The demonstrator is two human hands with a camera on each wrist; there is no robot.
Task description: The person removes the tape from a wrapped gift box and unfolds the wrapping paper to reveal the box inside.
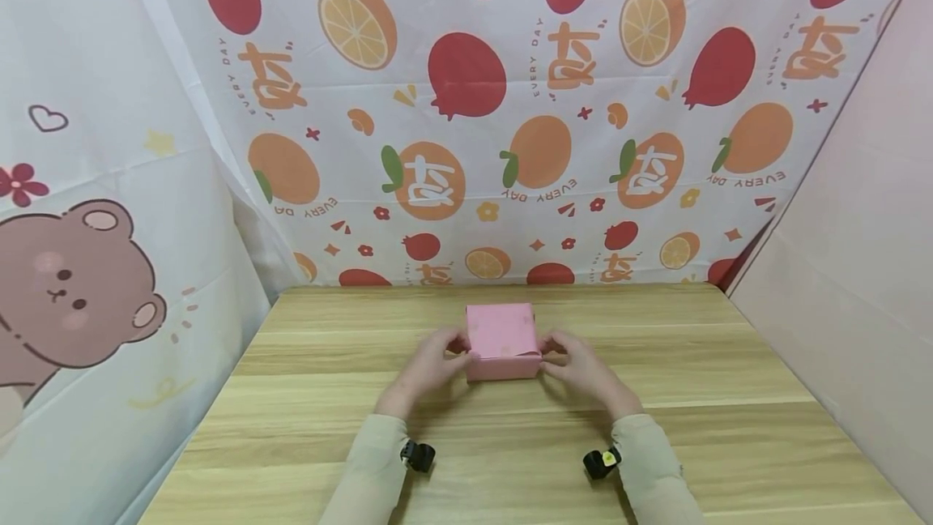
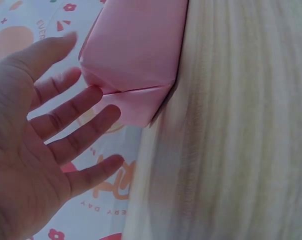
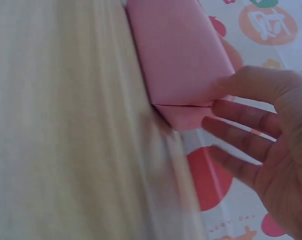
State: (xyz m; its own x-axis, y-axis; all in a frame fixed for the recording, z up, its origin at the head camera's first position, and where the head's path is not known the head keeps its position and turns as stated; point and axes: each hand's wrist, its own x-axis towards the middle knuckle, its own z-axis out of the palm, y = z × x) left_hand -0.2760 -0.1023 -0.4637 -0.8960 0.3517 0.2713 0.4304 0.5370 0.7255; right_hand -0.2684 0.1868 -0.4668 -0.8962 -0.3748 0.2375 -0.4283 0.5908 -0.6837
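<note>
A small pink box with a folded lid rests on the table, its lid down and slightly raised along the front right edge. My left hand is at the box's left side. In the left wrist view its fingers are spread and nearly straight, with the tips close to the box's side and the thumb near the top edge. On the other side is my right hand. The right wrist view shows its thumb at the box's front upper corner and loosely extended fingers by the side.
The box stands toward the back of a wood-grain table. A white curtain printed with fruit hangs behind the table. A curtain with a bear hangs at the left, and a plain pale one at the right.
</note>
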